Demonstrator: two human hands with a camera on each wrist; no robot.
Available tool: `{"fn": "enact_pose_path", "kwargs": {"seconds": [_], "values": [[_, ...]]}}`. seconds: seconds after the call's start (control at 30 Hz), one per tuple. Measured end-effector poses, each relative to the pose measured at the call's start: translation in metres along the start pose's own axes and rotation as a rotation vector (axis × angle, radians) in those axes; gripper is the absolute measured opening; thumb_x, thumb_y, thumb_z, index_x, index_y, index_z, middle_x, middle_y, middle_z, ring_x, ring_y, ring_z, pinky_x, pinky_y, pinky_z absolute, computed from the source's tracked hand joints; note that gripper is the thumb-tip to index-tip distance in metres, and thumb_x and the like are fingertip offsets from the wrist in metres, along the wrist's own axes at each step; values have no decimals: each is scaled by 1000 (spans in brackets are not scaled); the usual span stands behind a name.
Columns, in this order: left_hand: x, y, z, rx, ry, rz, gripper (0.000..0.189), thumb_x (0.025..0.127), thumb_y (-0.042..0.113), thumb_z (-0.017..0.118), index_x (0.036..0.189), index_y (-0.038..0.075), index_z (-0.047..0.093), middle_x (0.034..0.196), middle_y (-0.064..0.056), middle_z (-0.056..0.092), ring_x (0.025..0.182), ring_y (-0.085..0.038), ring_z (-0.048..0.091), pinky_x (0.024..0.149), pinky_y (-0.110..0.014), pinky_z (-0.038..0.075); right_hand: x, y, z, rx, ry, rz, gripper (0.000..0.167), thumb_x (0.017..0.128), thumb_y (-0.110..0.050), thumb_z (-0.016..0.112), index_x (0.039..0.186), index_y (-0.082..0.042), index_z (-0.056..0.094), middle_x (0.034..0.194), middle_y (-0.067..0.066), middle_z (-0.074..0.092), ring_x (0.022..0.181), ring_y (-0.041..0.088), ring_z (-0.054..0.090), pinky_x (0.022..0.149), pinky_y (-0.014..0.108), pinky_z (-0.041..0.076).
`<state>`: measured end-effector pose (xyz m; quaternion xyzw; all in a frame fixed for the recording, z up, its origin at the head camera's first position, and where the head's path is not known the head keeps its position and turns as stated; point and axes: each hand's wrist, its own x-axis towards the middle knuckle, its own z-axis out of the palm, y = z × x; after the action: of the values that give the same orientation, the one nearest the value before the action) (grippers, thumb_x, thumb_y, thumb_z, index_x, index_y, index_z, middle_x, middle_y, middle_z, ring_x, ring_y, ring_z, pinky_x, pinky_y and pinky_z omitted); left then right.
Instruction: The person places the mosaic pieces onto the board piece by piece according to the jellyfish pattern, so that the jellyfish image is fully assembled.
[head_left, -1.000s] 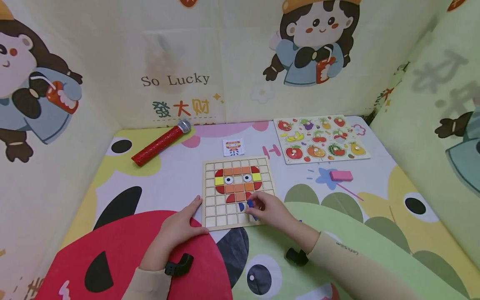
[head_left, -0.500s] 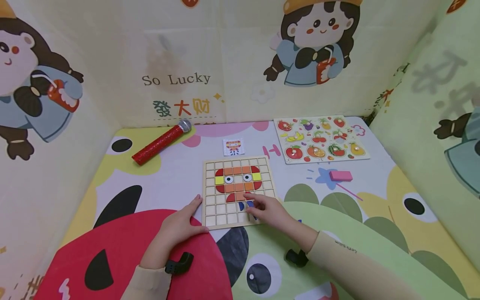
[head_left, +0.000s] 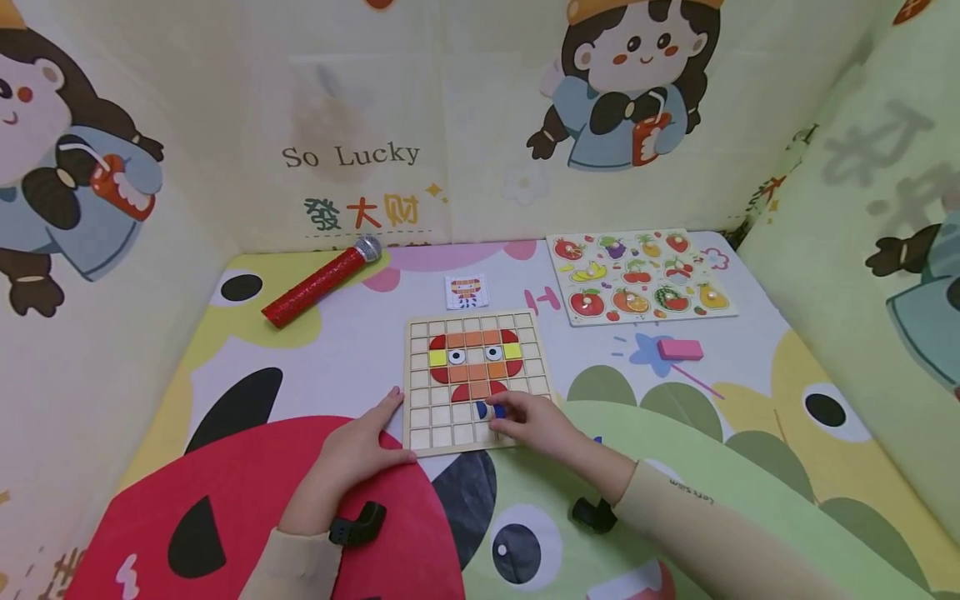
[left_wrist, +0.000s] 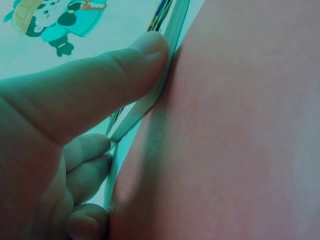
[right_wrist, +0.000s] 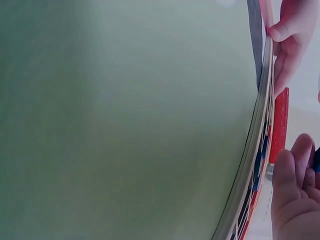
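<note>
A wooden grid board lies in front of me, with red, orange, yellow and eye-patterned tiles forming a face. One blue tile sits in a lower cell. My right hand is over the board's lower right part, pinching a small blue tile between thumb and fingers. In the right wrist view, a bit of blue shows at its fingertips. My left hand rests at the board's lower left corner, index finger along the left edge and thumb along the near edge. The left wrist view shows the thumb against the board's side.
Behind the board lies a small picture card with a similar figure. A red microphone is at the back left. A fruit puzzle board and a pink block lie to the right. Something blue peeks out behind my right forearm.
My right hand has lowered and shifted slightly at the lower cells, the blue tile staying at its fingertips. Another blue piece below is now covered by the hand. My left hand keeps its place.
</note>
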<state>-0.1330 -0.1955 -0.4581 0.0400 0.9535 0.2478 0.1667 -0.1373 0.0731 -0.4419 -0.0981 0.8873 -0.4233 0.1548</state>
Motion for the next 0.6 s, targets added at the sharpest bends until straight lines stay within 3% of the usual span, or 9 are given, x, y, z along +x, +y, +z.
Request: {"fn": "enact_pose_path", "kwargs": {"seconds": [0.3, 0.6], "values": [[-1, 0, 0, -3, -3, -9, 108, 55, 48, 81, 144, 29, 24, 141, -8, 40, 111, -27, 48, 63, -34, 53, -4, -2, 0, -2, -28, -30, 36, 83, -22, 66, 117, -11, 61, 76, -1, 55, 70, 13, 47, 56, 20, 39], [0, -1, 0, -4, 2, -4, 108, 54, 48, 81, 144, 29, 24, 142, -8, 40, 112, -27, 49, 64, -34, 53, 0, 2, 2, -35, -61, -114, 30, 85, -16, 63, 115, -14, 61, 77, -3, 57, 66, 10, 47, 54, 19, 39]]}}
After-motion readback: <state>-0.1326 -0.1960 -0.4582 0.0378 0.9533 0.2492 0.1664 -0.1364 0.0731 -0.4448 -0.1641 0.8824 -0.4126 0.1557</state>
